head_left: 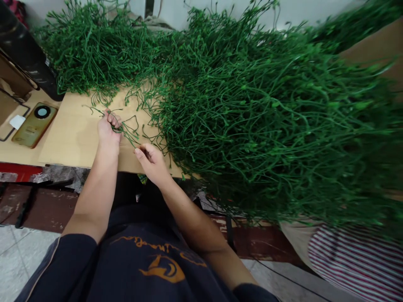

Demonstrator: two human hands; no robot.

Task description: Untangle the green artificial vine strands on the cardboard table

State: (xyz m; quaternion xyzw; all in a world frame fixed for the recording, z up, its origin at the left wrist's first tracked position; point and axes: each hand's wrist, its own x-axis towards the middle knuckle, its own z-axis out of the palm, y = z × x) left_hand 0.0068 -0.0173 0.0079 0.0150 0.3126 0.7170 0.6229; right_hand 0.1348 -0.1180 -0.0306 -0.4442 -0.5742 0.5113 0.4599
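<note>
My left hand (pixel 110 126) is closed around a few thin green plant stems (pixel 128 133) just above the cardboard sheet (pixel 75 130). These stems are wiry, with small bud-like tips, and stick out on both sides of the fist. To the right and nearer my body, my right hand (pixel 153 161) has thumb and forefinger pinched at the lower end of the stems. Beyond the hands, loose stems lie at the edge of a large tangled heap of the same green stems (pixel 252 117). Inside the left fist, the stems are hidden by the fingers.
A phone (pixel 34 126) with a round camera lies at the left, beside a white scrap (pixel 17 122). Behind it leans a thick black tube (pixel 28 50). The heap spreads along the back and right, over the table's front edge. Striped cloth (pixel 352 260) shows at the lower right.
</note>
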